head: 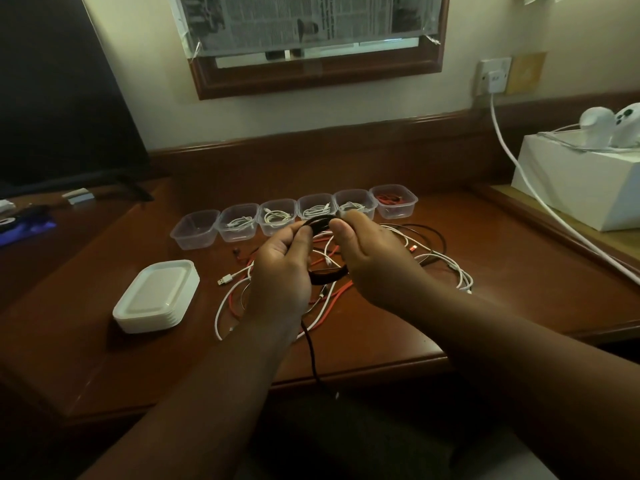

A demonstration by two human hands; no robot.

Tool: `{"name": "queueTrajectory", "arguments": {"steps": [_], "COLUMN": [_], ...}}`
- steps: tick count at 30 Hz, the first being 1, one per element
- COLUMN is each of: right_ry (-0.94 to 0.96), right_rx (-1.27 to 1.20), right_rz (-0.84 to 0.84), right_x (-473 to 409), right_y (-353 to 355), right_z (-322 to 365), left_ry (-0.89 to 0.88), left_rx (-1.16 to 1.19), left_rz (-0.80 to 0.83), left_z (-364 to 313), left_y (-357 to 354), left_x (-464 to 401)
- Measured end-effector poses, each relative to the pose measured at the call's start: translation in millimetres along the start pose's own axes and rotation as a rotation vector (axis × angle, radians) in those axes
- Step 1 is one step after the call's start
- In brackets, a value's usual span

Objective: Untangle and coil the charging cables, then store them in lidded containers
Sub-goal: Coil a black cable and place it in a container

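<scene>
Above the middle of the desk, the left hand and the right hand both grip a coil of black cable, fingers curled round its loops; its loose end hangs over the desk's front edge. Beneath the hands lies a tangle of white and red cables. Six open tubs line the back, five holding coiled cables. Stacked lids sit toward the left edge.

Two bare arms reach out from the bottom of the view. The left hand and the right hand have no gloves, rings or watch. No sleeves show.
</scene>
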State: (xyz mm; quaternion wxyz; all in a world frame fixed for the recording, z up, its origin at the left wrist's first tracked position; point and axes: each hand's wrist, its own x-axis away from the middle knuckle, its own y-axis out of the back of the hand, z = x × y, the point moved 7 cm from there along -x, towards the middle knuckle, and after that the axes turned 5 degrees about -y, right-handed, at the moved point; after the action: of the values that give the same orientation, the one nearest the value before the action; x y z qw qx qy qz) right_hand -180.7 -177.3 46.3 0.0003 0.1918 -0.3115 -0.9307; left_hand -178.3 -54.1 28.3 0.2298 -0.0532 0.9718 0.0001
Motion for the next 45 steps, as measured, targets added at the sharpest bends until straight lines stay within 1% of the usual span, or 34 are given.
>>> {"name": "queueTrajectory", "arguments": {"steps": [2, 4, 5, 7, 8, 9, 11, 14, 16, 18, 20, 22, 24, 26, 30, 32, 34, 35, 39, 41, 42, 45], "right_ry": [-0.015, -0.087, -0.143, -0.232, -0.245, -0.237, -0.169, -0.047, -0.013, 0.008, 0.044, 0.075, 0.081, 0.078, 0.031, 0.002, -0.026, -0.035, -0.059, -0.045, -0.030, 0.019], "right_rx": [-0.006, -0.174, -0.307, -0.555, -0.623, -0.634, -0.555, -0.377, -0.331, -0.334, -0.292, -0.227, -0.166, -0.073, 0.104, 0.142, 0.115, 0.087, -0.035, -0.085, -0.093, -0.039], "right_rz": [-0.006, 0.015, 0.031, 0.041, 0.027, -0.001, -0.076, -0.164, -0.198, -0.211, -0.218, -0.219, -0.226, -0.232, -0.157, -0.134, -0.128, -0.138, -0.202, -0.243, -0.263, -0.298], "right_x": [-3.3, -6.4, -7.3, -6.8, -6.5, -6.9, -8.4, -11.3, -13.0, -15.8, -20.4, -28.0, -37.6, -48.0, -66.7, -74.4, -81.0, -84.3, -98.7, -107.3, -112.7, -130.9], "right_y": [1.9, 2.0, 1.1, -0.9, -0.5, 0.9, 6.0, 12.1, 12.4, 11.8, 11.9, 11.3, 11.5, 12.3, 6.3, 3.7, -0.1, -2.1, -8.3, -7.5, -6.7, -9.3], "right_z": [0.1, -4.5, -8.3, -14.4, -15.8, -16.4, -15.0, -12.5, -14.6, -16.7, -17.4, -19.8, -25.3, -31.9, -54.9, -68.8, -81.4, -86.8, -106.3, -113.5, -116.5, -125.0], "left_ry": [0.095, 0.167, 0.157, 0.066, 0.008, -0.031, -0.055, -0.023, 0.012, 0.058, 0.152, 0.295, 0.415, 0.502, 0.564, 0.527, 0.449, 0.408, 0.236, 0.098, 0.004, -0.237], "left_rx": [0.130, 0.294, 0.308, 0.227, 0.185, 0.153, 0.102, 0.006, -0.067, -0.065, 0.045, 0.271, 0.462, 0.574, 0.715, 0.731, 0.659, 0.584, 0.187, 0.015, -0.110, -0.427], "left_rz": [0.033, 0.081, 0.103, 0.120, 0.111, 0.089, 0.036, -0.012, 0.005, 0.034, 0.049, 0.072, 0.128, 0.179, 0.230, 0.251, 0.273, 0.272, 0.176, 0.148, 0.137, 0.080], "left_z": [2.9, 3.7, 4.1, 5.0, 3.6, 3.0, 3.3, 5.3, 5.2, 7.7, 12.9, 21.0, 26.4, 32.0, 46.3, 53.8, 61.6, 65.8, 79.9, 85.1, 87.2, 94.1], "left_y": [-3.7, -8.1, -9.3, -9.9, -9.9, -9.6, -9.9, -10.4, -10.7, -10.7, -10.7, -14.4, -21.9, -27.6, -34.7, -38.7, -43.0, -45.1, -43.3, -41.4, -40.3, -36.2], "left_x": [-1.9, -2.8, -4.2, -6.2, -5.7, -4.4, -1.1, 0.8, -2.5, -9.2, -15.4, -20.7, -25.0, -29.2, -41.6, -49.4, -59.7, -65.8, -91.6, -104.5, -111.4, -126.6]}}
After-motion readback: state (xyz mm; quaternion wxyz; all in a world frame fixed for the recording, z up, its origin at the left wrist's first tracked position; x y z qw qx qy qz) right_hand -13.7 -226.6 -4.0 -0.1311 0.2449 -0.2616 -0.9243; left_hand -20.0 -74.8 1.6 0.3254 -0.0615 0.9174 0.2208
